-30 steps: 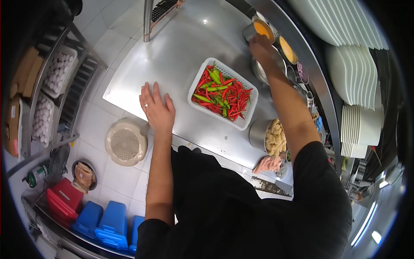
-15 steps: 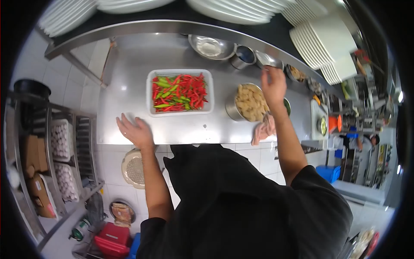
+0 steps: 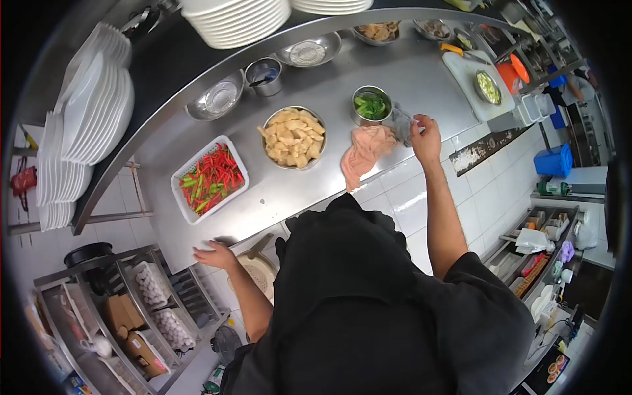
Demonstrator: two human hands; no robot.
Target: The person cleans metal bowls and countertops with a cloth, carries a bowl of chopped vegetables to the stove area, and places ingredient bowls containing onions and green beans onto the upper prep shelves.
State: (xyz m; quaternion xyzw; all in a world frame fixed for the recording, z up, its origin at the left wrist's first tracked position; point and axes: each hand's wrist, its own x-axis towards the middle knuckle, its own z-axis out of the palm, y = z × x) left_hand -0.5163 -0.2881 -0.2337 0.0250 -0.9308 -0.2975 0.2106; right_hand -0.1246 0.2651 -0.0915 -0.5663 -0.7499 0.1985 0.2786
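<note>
My left hand [image 3: 214, 254] is open at the table's front left edge, fingers spread and holding nothing. At the front right, my right hand [image 3: 426, 139] has its fingers bent in at the edge of a crumpled grey cloth [image 3: 402, 124]. Left of that lies a pink cloth [image 3: 366, 153], hanging partly over the edge. A metal pot [image 3: 372, 107] of green leafy pieces stands just behind the cloths. In the middle sits a round metal container of pale yellow cut pieces [image 3: 293, 137]. Nearer my left hand is a white plastic basket [image 3: 245, 178] filled with red and green chillies [image 3: 209, 179].
Metal bowls [image 3: 307, 52] and a metal pot [image 3: 263, 76] line the back under a shelf stacked with white plates [image 3: 237, 23]. A white board [image 3: 464, 66] at right carries a bowl and an orange-handled knife [image 3: 453, 49]. Racks with egg trays [image 3: 153, 283] stand at left.
The view has swung right, bringing the cutting board and leafy pot into clearer sight. My right hand has come from above the pale pieces to the grey cloth. The left hand stays open.
</note>
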